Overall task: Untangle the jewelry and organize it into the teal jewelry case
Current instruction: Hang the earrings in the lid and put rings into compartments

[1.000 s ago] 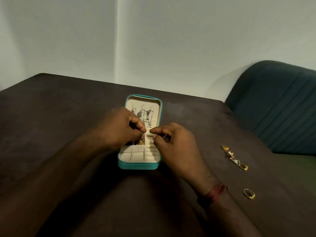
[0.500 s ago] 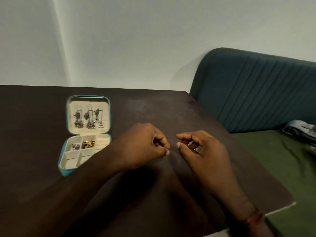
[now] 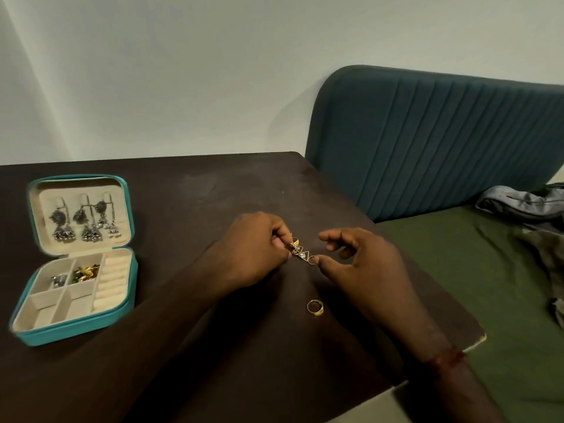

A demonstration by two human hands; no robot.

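Observation:
The teal jewelry case (image 3: 76, 331) lies open at the left of the dark table (image 3: 189, 209). Silver dangling earrings (image 3: 85, 221) hang in its lid, and small silver and gold pieces (image 3: 84, 271) fill two upper tray compartments. A tangled cluster of gold rings (image 3: 302, 253) rests on the table between my hands. My left hand (image 3: 256, 251) pinches its left end. My right hand (image 3: 363, 267) touches the right end with the thumb tip, index finger raised above. A single gold ring (image 3: 314, 307) lies loose below them.
A teal ribbed headboard (image 3: 442, 141) rises behind a bed with a green sheet (image 3: 488, 285) at the right. Grey clothing (image 3: 525, 203) lies on the bed. The table's right corner (image 3: 479, 334) is close to my right wrist.
My hands left the case and moved right to the ring cluster on the table. The view swung right, so the case now sits at the left.

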